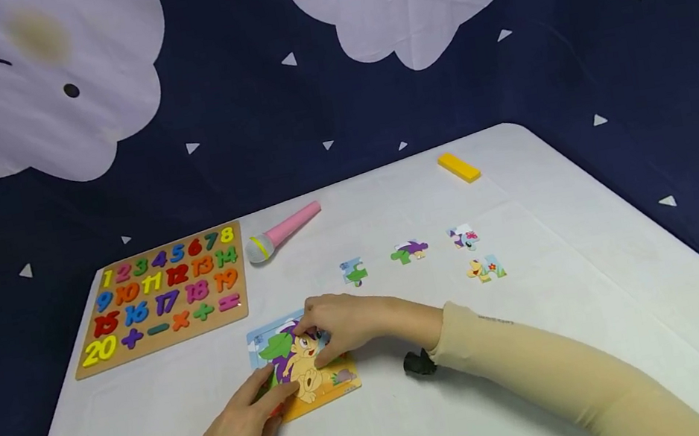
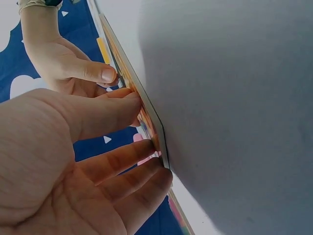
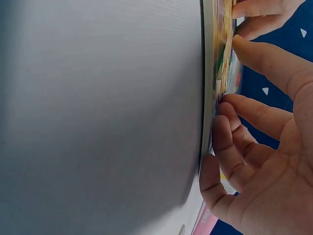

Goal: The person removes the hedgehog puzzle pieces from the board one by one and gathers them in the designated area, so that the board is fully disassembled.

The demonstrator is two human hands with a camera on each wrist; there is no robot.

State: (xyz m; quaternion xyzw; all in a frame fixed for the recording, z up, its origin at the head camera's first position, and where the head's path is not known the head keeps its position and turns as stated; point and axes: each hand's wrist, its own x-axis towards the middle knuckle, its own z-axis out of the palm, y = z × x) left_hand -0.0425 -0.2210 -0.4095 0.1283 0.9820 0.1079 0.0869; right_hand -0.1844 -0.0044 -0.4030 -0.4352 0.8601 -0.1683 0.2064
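A jigsaw puzzle board [image 1: 311,397] lies on the white table, its picture a cartoon animal with purple spines and a green leaf. My left hand [image 1: 242,430] rests on its near left side; in the left wrist view the thumb [image 2: 117,110] touches the face and the other fingers meet the edge. Reaching over from the right, my right hand [image 1: 348,324] touches the upper right of the picture with thumb and index finger. The right wrist view shows its remaining fingers [image 3: 222,134] loosely bent along the board's edge. The hand covers part of the picture.
Loose puzzle pieces [image 1: 354,271] lie in a scattered group beyond the right forearm. A wooden number board [image 1: 163,329] lies at the left, beside a pink toy microphone [image 1: 290,227]. Farther back is a yellow block [image 1: 459,168]. A small black object [image 1: 419,363] shows under the right wrist.
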